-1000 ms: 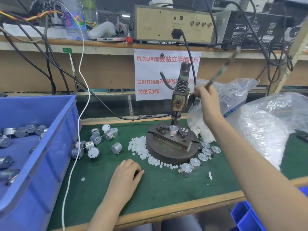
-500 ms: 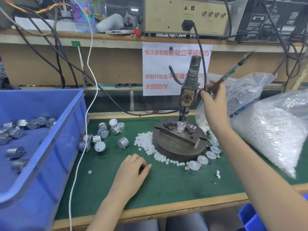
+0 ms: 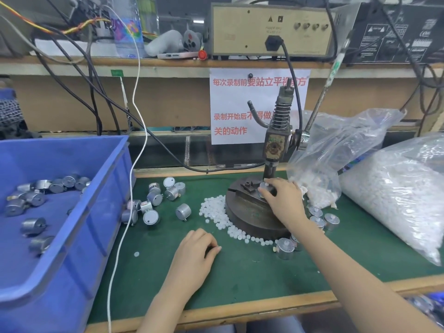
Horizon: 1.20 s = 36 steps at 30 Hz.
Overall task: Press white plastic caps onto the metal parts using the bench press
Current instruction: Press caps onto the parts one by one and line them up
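**Right hand on the part under the press**

Resting nearest the camera, the left hand [image 3: 195,251] lies on the green desk [image 3: 240,280] in front of the bench press [image 3: 276,150], its fingers curled loosely under and grasping nothing that can be seen. Left of the press base, a blue bin [image 3: 72,212] holds a scatter of metal parts [image 3: 33,203], and more loose metal cylinders [image 3: 156,200] lie on the desk between the bin and the base. A drift of white plastic caps [image 3: 221,215] hugs the front-left edge of the round press base [image 3: 249,217]. To the front-right of the base stands a curved row of capped parts [image 3: 286,247]. On top of the base, directly below the ram, the right hand [image 3: 283,200] closes its fingers around the metal part [image 3: 264,188] seated in the fixture. The press lever [image 3: 324,92] stands raised behind and right of the ram, touched by no hand. Right of the press sit clear bags of caps [image 3: 396,193].
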Motion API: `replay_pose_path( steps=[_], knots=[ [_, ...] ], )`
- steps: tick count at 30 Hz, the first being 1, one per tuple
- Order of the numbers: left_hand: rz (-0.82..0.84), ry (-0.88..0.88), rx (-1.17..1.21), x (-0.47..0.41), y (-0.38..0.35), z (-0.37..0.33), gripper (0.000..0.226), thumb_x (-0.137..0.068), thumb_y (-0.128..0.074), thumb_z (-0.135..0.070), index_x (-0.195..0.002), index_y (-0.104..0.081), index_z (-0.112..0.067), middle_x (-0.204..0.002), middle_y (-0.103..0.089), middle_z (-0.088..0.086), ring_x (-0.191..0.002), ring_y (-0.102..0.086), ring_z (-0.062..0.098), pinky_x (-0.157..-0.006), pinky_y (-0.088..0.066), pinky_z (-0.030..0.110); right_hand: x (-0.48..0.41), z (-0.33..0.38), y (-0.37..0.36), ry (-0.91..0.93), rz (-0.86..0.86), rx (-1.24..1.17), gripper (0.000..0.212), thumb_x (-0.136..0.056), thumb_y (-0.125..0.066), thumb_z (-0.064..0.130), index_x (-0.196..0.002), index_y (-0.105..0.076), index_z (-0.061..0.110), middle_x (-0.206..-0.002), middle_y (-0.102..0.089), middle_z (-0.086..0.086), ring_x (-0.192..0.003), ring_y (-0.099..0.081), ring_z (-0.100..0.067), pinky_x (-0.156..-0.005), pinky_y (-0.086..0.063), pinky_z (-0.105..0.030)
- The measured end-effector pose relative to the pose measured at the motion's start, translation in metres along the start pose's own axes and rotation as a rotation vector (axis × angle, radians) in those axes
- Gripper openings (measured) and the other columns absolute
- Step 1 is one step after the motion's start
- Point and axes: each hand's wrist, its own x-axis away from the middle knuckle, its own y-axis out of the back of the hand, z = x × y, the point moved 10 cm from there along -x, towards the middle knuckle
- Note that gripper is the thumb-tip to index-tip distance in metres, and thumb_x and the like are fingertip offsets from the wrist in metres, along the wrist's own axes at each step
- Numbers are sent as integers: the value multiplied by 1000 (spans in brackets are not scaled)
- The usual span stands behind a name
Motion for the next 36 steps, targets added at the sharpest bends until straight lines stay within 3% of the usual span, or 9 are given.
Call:
replay_pose_path(
  steps=[4,7,12,16,20,26,31,36],
  knots=[
    [-6,4,5,0,0,1,14,-89,-58,-29,-79,-57,-20,-77,-40,-21,-82,-39,5,-73,-29,14,16,2,7,32,5,18,37,-86,-63,36,-118,-63,16,-110,-63,-3,-110,-50,-23,-103,-30,-40],
    [-9,5,3,0,0,1,16,-87,-60,-32,-78,-58,-19,-79,-43,-18,-81,-40,5,-73,-30,15,38,7,16,54,-1,-128,34,-82,-68,32,-112,-66,15,-96,-62,0,-101,-49,-21,-91,-35,-31],
    [7,1,16,1,-1,0,16,-84,-64,-33,-78,-59,-20,-78,-42,-20,-82,-40,4,-74,-30,14,94,30,9,319,152,-184,45,-81,-71,26,-124,-58,18,-91,-58,7,-90,-47,-12,-82,-26,-10],
    [7,12,25,1,0,1,15,-84,-64,-33,-77,-59,-21,-78,-42,-21,-82,-39,4,-73,-29,13,122,27,-2,425,188,-56,33,-75,-77,21,-107,-69,13,-89,-63,3,-87,-56,-18,-82,-33,-18],
    [8,19,29,1,0,2,15,-85,-63,-33,-79,-60,-20,-78,-42,-19,-82,-39,4,-73,-29,14,126,18,4,466,113,-11,33,-66,-83,9,-97,-71,11,-86,-64,1,-86,-47,-8,-82,-34,-19],
    [4,13,30,0,0,2,15,-87,-60,-33,-83,-61,-18,-83,-44,-16,-84,-39,7,-76,-30,15,121,-3,12,417,65,72,38,-60,-83,0,-96,-70,7,-88,-65,-1,-84,-61,-20,-82,-37,-22],
    [3,9,28,1,0,2,15,-88,-60,-31,-84,-61,-16,-85,-46,-14,-86,-40,8,-78,-32,17,117,-13,16,403,58,89,38,-60,-82,-5,-96,-70,2,-89,-64,-6,-89,-49,-11,-83,-34,-17],
    [5,4,23,1,0,2,15,-89,-59,-31,-85,-61,-17,-88,-48,-12,-85,-39,8,-76,-29,15,111,-27,21,295,24,106,33,-65,-75,-12,-95,-71,3,-95,-60,-12,-81,-58,-28,-81,-34,-18]
  ],
)
